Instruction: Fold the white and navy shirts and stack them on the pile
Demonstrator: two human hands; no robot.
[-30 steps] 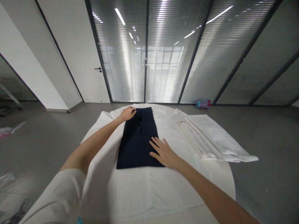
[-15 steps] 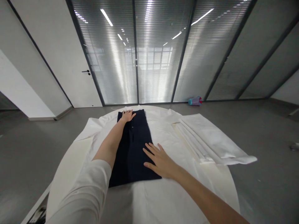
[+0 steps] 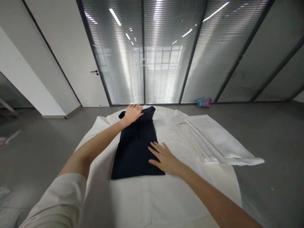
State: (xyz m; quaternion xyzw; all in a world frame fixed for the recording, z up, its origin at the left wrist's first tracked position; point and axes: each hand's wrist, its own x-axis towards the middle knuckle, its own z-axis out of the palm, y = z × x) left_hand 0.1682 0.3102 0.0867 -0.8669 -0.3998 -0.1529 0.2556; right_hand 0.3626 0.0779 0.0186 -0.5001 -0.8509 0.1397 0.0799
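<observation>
A dark navy garment (image 3: 136, 152) lies folded in an oblong on the white cloth (image 3: 133, 202) that covers the round table. At its far end the edge is raised and curls up to both sides of my left hand (image 3: 133, 113). The fingers of that hand are bent over the raised edge and grip it; the fingertips are partly hidden. My right hand (image 3: 166, 160) rests flat with fingers spread, across the garment's right edge and the white cloth beside it. Nothing is held in it.
Folded white fabric (image 3: 213, 139) sits at the table's right side, one corner reaching past the edge. Beyond the table stand a glass partition with blinds (image 3: 163, 72) and a white door (image 3: 71, 57). A blue and red basket-like object (image 3: 204, 102) lies on the floor.
My left hand has gone from lying on the garment's far end to gripping and lifting that edge. My right hand stays by the right edge. The view has shifted slightly.
</observation>
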